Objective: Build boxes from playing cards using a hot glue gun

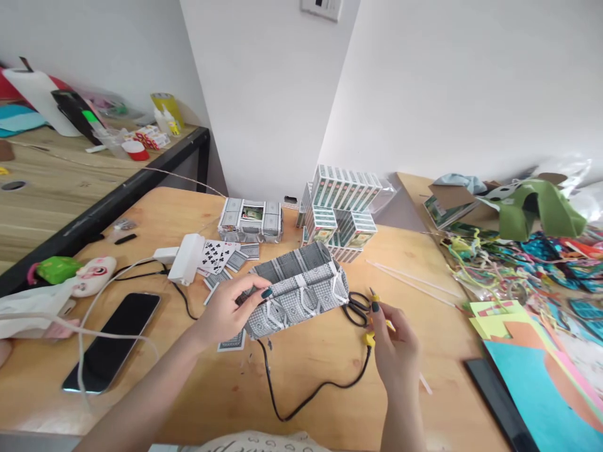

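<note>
My left hand [230, 309] is closed round one end of an open box made of folded playing cards [296, 287], holding it just above the wooden table [311, 370]. My right hand [394, 342] grips a small yellow glue gun [374, 323] with a black cord [301, 395]; its tip sits near the box's right end. Black scissors [357, 306] lie on the table between the box and my right hand.
Loose cards [221, 256] and a second card box [250, 220] lie behind. Stacked card packs [342, 210] stand at the back. A phone [113, 339], white charger [186, 257] and cables lie left. Coloured paper [532, 351] and craft scraps fill the right. Glue sticks [409, 281] lie nearby.
</note>
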The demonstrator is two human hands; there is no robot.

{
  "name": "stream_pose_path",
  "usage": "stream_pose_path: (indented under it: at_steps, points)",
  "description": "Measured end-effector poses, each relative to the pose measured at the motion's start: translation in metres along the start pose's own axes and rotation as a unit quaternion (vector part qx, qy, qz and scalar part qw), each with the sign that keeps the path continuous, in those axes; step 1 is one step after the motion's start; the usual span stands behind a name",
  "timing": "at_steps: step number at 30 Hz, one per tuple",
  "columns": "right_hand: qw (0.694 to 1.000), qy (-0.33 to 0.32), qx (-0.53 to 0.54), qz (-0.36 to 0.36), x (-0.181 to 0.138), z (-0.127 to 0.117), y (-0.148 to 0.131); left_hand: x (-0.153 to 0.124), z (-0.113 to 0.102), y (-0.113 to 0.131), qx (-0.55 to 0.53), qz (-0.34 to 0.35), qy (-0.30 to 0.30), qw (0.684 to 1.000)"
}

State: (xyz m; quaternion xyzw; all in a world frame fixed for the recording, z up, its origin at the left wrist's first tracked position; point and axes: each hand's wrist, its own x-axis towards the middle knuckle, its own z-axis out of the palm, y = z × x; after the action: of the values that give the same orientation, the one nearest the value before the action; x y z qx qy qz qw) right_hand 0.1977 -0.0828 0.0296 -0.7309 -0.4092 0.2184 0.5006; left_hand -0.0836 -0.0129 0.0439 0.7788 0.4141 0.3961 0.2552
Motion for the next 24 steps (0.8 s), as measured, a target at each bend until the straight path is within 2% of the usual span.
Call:
stream_pose_path:
  at_steps: [3, 6, 8, 10, 12, 14, 15, 17, 20, 22, 24]
  points:
    - [0.995, -0.085, 0.049, -0.029, -0.001, 0.013, -0.03, 0.0, 0.003, -0.001, 0.083, 0.163, 0.048, 0.982]
    - [0.991, -0.122, 0.039, -0.049, 0.001, 0.035, -0.032, -0.001, 0.013, -0.008, 0.189, 0.29, 0.025, 0.938]
    - [0.991, -0.111, 0.008, -0.067, 0.0, 0.053, -0.02, -0.005, 0.022, -0.018, 0.246, 0.335, -0.007, 0.91]
    - [0.99, -0.119, -0.013, -0.069, -0.003, 0.07, -0.007, -0.011, 0.03, -0.029, 0.272, 0.347, -0.035, 0.897]
    - [0.99, -0.119, -0.024, -0.075, -0.006, 0.083, 0.004, -0.017, 0.033, -0.038, 0.267, 0.314, -0.072, 0.908]
    - [0.991, -0.09, -0.044, -0.092, -0.005, 0.09, 0.01, -0.02, 0.03, -0.043, 0.229, 0.258, -0.092, 0.934]
    - [0.991, -0.072, -0.06, -0.1, -0.002, 0.092, 0.011, -0.021, 0.027, -0.045, 0.204, 0.224, -0.084, 0.949]
    - [0.988, -0.053, -0.098, -0.108, 0.007, 0.095, 0.012, -0.017, 0.02, -0.048, 0.156, 0.142, -0.02, 0.977]
    - [0.979, -0.089, -0.151, -0.102, 0.027, 0.102, 0.012, -0.004, 0.017, -0.059, 0.124, -0.006, 0.096, 0.988]
    - [0.967, -0.134, -0.193, -0.094, 0.038, 0.108, 0.012, 0.008, 0.021, -0.071, 0.132, -0.07, 0.105, 0.983]
    - [0.949, -0.179, -0.242, -0.095, 0.045, 0.114, 0.011, 0.018, 0.028, -0.083, 0.132, -0.111, 0.073, 0.982]
